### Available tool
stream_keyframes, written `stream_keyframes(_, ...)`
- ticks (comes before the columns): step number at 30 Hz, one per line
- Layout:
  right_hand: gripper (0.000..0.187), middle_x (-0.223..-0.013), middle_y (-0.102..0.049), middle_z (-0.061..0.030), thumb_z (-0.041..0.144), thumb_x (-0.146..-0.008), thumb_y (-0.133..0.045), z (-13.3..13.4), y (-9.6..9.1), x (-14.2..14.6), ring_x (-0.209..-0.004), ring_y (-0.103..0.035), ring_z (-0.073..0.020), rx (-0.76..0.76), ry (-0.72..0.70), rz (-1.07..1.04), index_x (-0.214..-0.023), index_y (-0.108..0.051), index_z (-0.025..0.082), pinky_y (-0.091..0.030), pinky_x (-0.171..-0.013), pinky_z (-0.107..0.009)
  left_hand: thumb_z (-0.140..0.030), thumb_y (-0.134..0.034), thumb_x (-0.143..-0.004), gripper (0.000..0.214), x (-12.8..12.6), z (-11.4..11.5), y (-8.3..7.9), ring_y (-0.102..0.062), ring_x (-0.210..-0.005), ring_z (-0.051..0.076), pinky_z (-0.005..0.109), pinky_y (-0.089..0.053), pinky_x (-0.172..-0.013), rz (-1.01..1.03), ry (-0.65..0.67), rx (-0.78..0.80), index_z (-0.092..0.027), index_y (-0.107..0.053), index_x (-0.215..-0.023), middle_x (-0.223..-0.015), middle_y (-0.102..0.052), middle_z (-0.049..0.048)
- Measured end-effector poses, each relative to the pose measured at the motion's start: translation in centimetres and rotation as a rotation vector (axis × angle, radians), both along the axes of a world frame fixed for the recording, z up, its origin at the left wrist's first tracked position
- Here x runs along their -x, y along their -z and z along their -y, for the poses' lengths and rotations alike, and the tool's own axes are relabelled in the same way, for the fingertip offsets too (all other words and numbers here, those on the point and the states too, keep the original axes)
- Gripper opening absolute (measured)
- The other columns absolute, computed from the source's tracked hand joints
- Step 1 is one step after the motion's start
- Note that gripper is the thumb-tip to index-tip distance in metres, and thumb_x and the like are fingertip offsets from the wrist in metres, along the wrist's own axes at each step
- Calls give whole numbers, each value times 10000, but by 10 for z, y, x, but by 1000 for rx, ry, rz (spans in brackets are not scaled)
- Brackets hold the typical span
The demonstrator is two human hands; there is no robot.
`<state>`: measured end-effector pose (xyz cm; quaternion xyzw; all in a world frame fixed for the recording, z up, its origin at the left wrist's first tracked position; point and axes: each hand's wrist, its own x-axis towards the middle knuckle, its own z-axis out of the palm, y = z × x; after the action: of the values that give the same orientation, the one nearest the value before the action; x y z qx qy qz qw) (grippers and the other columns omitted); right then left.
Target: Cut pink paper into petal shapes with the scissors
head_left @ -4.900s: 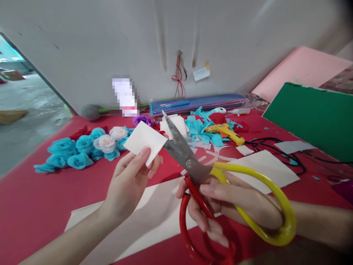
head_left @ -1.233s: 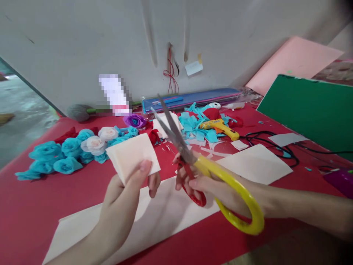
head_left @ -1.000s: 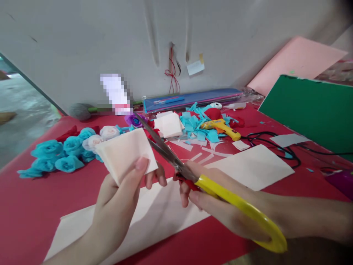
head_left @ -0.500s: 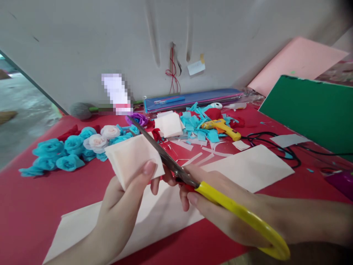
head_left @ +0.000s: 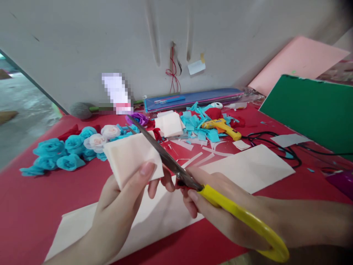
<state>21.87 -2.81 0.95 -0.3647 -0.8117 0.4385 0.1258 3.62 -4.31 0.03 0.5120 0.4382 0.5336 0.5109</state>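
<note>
Between thumb and fingers my left hand (head_left: 124, 202) pinches a stack of cream paper squares (head_left: 129, 152), tilted toward me. My right hand (head_left: 228, 206) is closed on a pair of scissors (head_left: 176, 165) with yellow handles. The blades point away to the upper left and lie along the right edge of the squares; the tips look slightly apart. Part of the far blade is hidden behind the paper. Beneath both hands a long cream paper strip (head_left: 162, 221) lies across the red table (head_left: 33, 206).
Blue paper roses (head_left: 70, 162) and pale ones (head_left: 96, 142) sit at the left. Further back are a stack of cream squares (head_left: 168, 124), blue paper scraps (head_left: 195, 121) and a yellow glue gun (head_left: 222, 127) with a black cord. A green board (head_left: 311, 114) leans at the right.
The scissor blades have spread a little, with the second tip now showing beyond the paper. My left hand and the squares have shifted slightly left.
</note>
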Motion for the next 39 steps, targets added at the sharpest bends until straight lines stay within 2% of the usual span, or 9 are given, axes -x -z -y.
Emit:
stream_keyframes(4, 207, -705, -549, -7, 127, -822, -354, -2, 0, 1, -626, -497, -130, -1, -46, 25, -1018, -408, 161, -405, -594, -241, -314, -500, -829, 373, 1, 0, -3, -491, -630, 146, 219, -453, -600, 57, 17, 37, -222, -465, -470, -624, -558, 6)
stream_keyframes(10, 169, -659, -541, 8, 107, -845, -312, 1, -2, 2, -570, -468, -106, -92, -21, 17, -936, -446, 155, -339, -529, -231, -306, -538, -810, 361, 2, 0, -7, -472, -523, 120, 211, -460, -576, 104, 29, 39, -211, -469, -468, -488, -429, -33)
stream_keyframes(16, 189, -608, -540, 20, 66, -862, -272, 4, -6, -2, -516, -471, -86, -220, -66, 32, -824, -435, 153, -241, -462, -248, -280, -562, -786, 291, 5, -3, -10, -479, -488, 123, 231, -438, -512, 78, 11, 14, -224, -511, -505, -464, -419, -40)
stream_keyframes(21, 187, -609, -531, 40, 33, -855, -305, 1, -6, -4, -495, -479, -66, -305, -95, -32, -769, -407, 164, -231, -442, -244, -261, -525, -799, 309, 10, -4, -15, -485, -457, 140, 273, -389, -448, 1, 73, -69, -242, -520, -490, -477, -512, -29)
stream_keyframes(25, 172, -596, -552, 46, 38, -855, -324, 1, -5, -6, -503, -505, -64, -255, -43, -22, -824, -441, 160, -292, -453, -209, -269, -499, -797, 354, 9, -5, -18, -485, -459, 157, 307, -386, -480, -57, 63, -47, -232, -455, -448, -448, -491, -12)
stream_keyframes(27, 158, -560, -540, 59, 53, -854, -341, 3, -5, -8, -479, -498, -58, -210, 25, -34, -841, -450, 167, -312, -448, -188, -267, -489, -791, 353, 7, -6, -20, -472, -444, 159, 318, -378, -484, -69, 54, -39, -232, -434, -444, -434, -463, -12)
stream_keyframes(31, 141, -517, -498, 85, 78, -832, -391, 7, -6, -7, -428, -472, -50, -134, 109, -55, -856, -451, 203, -298, -397, -161, -227, -488, -785, 312, 6, -9, -22, -428, -410, 141, 310, -333, -449, -21, 52, -47, -231, -458, -474, -449, -414, -31)
stream_keyframes(36, 156, -509, -450, 100, 99, -811, -439, 5, -7, -8, -416, -436, -37, -147, 101, -88, -895, -445, 230, -305, -401, -142, -239, -488, -803, 329, 16, -15, -22, -458, -431, 143, 300, -348, -458, 7, 176, 0, -229, -493, -474, -461, -467, -23)
stream_keyframes(39, 166, -531, -458, 100, 106, -796, -463, 3, -8, -10, -434, -437, -33, -165, 51, -92, -912, -439, 223, -323, -420, -146, -247, -484, -795, 326, 25, -20, -23, -451, -410, 140, 294, -294, -406, -54, 261, -19, -230, -478, -470, -446, -471, -18)
